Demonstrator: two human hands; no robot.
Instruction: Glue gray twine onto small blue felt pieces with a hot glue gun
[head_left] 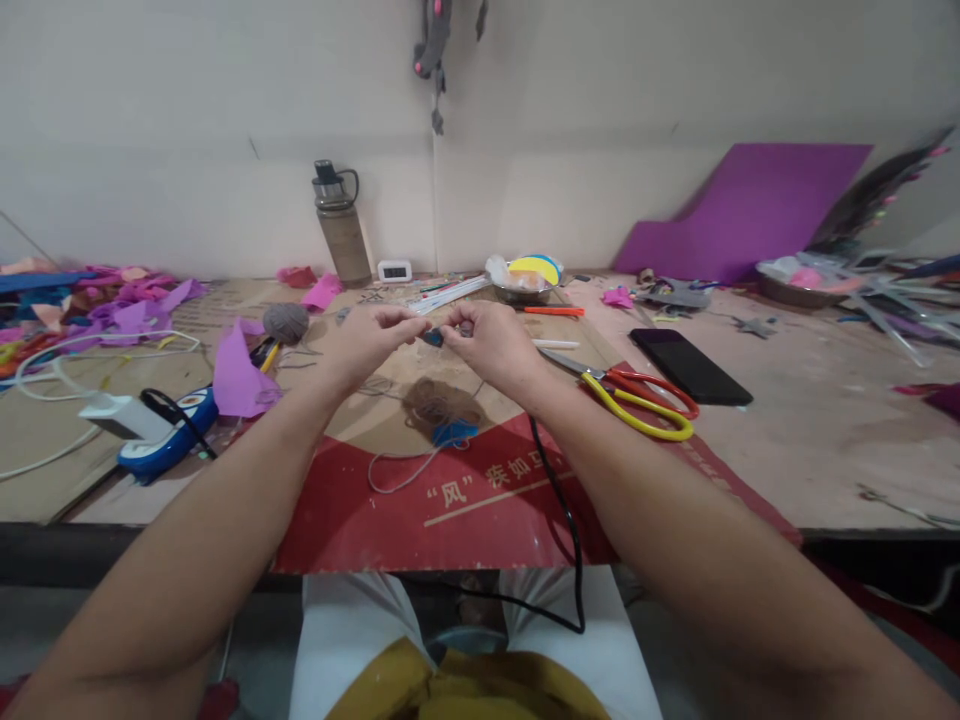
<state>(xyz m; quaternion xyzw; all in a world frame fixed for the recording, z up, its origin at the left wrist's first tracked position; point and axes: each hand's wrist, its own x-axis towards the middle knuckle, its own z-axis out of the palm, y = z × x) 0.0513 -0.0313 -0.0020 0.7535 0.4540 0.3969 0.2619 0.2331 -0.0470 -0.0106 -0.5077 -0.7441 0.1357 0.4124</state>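
My left hand (375, 342) and my right hand (489, 345) are raised over the middle of the table, fingertips almost meeting. Both are closed in a pinch. Between them shows a small dark blue piece (433, 338), too small to name; how each hand grips it is hidden by the fingers. Beneath the hands, a scrap of blue felt (454, 432) and a loop of thin grey yarn (395, 488) lie on the board with red print (330, 515). Scissors (637, 400) with red and yellow handles rest by my right forearm.
A ball of grey yarn (286, 323), purple felt (241, 375) and a blue power strip (169, 440) are on the left. Behind stand a water bottle (343, 235) and a small clock (394, 271). A black phone (688, 366) lies right; a black cable (562, 500) hangs over the front edge.
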